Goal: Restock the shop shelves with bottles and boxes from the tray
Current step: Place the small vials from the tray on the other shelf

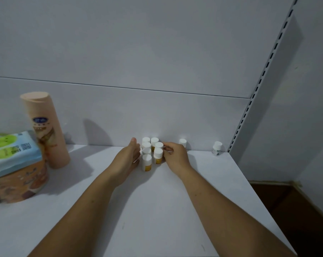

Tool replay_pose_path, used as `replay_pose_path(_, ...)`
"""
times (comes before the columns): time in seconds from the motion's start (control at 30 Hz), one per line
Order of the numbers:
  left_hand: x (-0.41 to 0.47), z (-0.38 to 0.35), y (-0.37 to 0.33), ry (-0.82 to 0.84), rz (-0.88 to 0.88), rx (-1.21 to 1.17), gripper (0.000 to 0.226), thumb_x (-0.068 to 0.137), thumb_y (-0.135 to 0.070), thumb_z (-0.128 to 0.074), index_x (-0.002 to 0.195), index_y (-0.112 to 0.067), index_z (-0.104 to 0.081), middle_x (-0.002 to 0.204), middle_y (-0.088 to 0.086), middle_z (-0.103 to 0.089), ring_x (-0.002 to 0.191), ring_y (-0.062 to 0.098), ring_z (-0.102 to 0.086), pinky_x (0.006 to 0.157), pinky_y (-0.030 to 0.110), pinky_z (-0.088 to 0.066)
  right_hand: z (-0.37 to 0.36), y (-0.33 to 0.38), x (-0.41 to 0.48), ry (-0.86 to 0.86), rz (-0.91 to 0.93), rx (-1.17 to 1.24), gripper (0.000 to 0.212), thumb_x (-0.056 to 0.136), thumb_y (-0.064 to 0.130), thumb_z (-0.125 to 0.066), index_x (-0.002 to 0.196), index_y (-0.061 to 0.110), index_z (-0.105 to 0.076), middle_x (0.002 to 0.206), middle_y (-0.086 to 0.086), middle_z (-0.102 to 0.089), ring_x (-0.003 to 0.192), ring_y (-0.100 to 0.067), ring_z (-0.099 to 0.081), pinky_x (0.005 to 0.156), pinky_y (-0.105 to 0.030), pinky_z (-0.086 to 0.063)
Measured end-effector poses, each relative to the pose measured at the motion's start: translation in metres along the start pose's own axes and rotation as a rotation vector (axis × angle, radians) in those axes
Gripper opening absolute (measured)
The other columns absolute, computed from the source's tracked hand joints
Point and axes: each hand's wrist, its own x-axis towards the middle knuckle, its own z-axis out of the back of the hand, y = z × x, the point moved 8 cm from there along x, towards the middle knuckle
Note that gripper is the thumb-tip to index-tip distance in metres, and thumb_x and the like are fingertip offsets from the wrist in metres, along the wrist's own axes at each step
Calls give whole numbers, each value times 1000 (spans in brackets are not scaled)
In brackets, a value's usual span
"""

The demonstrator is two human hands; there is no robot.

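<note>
Several small white-capped bottles with yellow labels stand packed in two rows near the back of the white shelf. My left hand lies flat against the left side of the cluster, fingers straight. On the cluster's right side my right hand touches the bottles with its fingers bent. One more white-capped bottle stands behind my right hand, and a bottle with a green label stands further right by the back wall.
A tall peach-coloured bottle stands at the left. In front of it a blue and green packet lies on an orange round tub. A slotted upright marks the shelf's right end, with dark floor beyond the edge.
</note>
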Motion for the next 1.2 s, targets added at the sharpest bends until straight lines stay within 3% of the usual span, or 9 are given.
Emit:
replay_pose_path(0.1, -3, -9, 0, 63, 16, -10, 72, 111, -55, -29, 161, -4, -33, 165, 2, -39, 151, 19, -40, 127, 42, -30, 1, -8, 2, -23, -32, -8, 30, 99, 1, -51, 108, 10, -79, 101, -5, -78, 92, -19, -72, 74, -15, -51)
replay_pose_path(0.2, -5, -18, -1, 137, 1, 26, 69, 112, -54, -23, 159, -6, -39, 161, 1, -47, 148, 15, -44, 127, 40, -30, 3, -14, 2, -55, -71, 21, 28, 103, 6, -52, 109, 12, -78, 100, -3, -78, 93, -19, -74, 71, -13, -51)
replay_pose_path(0.37, -4, -19, 0, 152, -12, 62, 65, 113, -51, -23, 156, -7, -44, 154, -1, -53, 141, 11, -50, 125, 35, -33, -1, -22, 4, -33, -84, 88, 28, 103, 7, -52, 103, 17, -78, 99, 0, -78, 92, -19, -75, 87, -34, -61)
replay_pose_path(0.47, 2, -12, 3, 95, -22, 68, 62, 113, -50, -28, 157, -10, -44, 153, -5, -51, 139, 9, -49, 125, 35, -32, -3, -22, 3, -19, -91, 121, 30, 103, 6, -51, 99, 22, -76, 98, 0, -78, 93, -20, -75, 88, -35, -61)
replay_pose_path(0.53, 5, -5, 1, 20, -70, 107, 49, 113, -49, -31, 152, -23, -45, 142, -13, -54, 133, 5, -50, 123, 33, -32, -3, -21, 2, -16, -95, 144, 31, 102, 3, -50, 98, 22, -75, 97, 0, -78, 93, -21, -75, 87, -34, -61)
replay_pose_path(0.63, 13, -6, 0, 20, -71, 116, 29, 113, -50, -30, 124, -36, -54, 111, -27, -60, 105, -13, -56, 111, 26, -35, -4, -22, 1, -11, -93, 163, 33, 101, 0, -49, 100, 18, -76, 99, -2, -78, 92, -21, -76, 87, -35, -62)
replay_pose_path(0.73, 24, -9, 8, 94, -51, 122, 50, 111, -57, -29, 125, -28, -68, 125, -17, -72, 119, -6, -63, 118, 29, -36, -3, -24, 1, -11, -100, 166, 34, 101, 0, -48, 104, 17, -77, 102, -2, -79, 94, -19, -76, 89, -34, -62)
replay_pose_path(0.83, 27, -10, 11, 124, -61, 137, 58, 110, -60, -28, 138, -25, -65, 137, -11, -70, 130, 1, -60, 122, 34, -34, -4, -28, 1, -11, -109, 178, 33, 101, 0, -48, 107, 12, -77, 102, -3, -79, 92, -19, -77, 90, -38, -63)
replay_pose_path(1.2, 27, -14, 9, 139, -62, 126, 54, 112, -56, -24, 133, -28, -65, 138, -10, -68, 130, 2, -60, 121, 32, -36, -2, -24, -3, -2, -78, 172, 30, 100, 0, -50, 105, 15, -77, 100, -2, -79, 90, -18, -77, 89, -35, -62)
